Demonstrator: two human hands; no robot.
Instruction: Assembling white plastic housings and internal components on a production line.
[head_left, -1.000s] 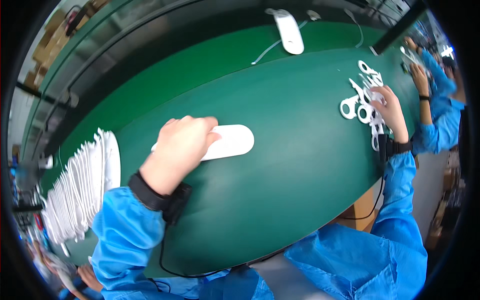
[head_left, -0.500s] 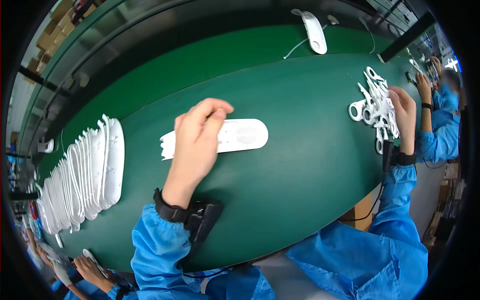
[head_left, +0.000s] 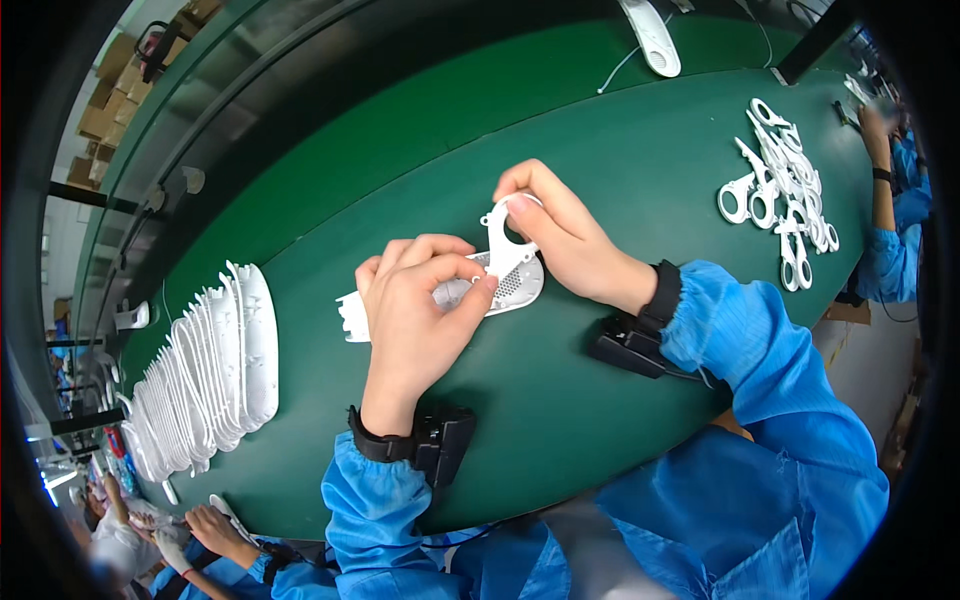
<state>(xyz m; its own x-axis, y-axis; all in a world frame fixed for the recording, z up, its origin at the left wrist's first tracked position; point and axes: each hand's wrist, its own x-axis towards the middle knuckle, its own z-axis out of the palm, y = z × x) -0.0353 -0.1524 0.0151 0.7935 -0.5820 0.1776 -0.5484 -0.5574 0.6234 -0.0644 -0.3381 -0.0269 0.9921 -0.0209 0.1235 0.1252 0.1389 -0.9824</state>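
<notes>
Right hand point(head_left: 575, 240): the fingers point(head_left: 520, 205) are pinched together on a small white ring-ended plastic piece point(head_left: 505, 245), held by its upper rim. The piece stands roughly upright, its ring end raised toward the far side and its lower end touching the perforated end of the long white housing point(head_left: 480, 290).

Left hand point(head_left: 415, 315): the fingers point(head_left: 470, 275) are closed over the middle of the same housing, thumb on the near edge, and press it flat against the green table point(head_left: 620, 170).

Position: the housing lies at the centre of the table, directly in front of the person, between both hands.

Orientation: the long axis of the housing runs left to right, rising slightly toward the far right. The rounded perforated end points right; the squared, notched end protrudes to the left of the left hand.

Progress, as judged: the small piece is aligned with the housing but appears not yet seated, since it stands clear of the surface at an angle. Seating remains.

Surroundings: a fanned row of white housings point(head_left: 215, 365) stands on edge at the near left. A pile of the ring-ended pieces point(head_left: 780, 190) lies at the far right. Both stocks look large, so much of the batch seems left. A further white housing point(head_left: 650, 35) with a cord lies at the far edge. Another person's hand point(head_left: 215, 530) works at the near left.
</notes>
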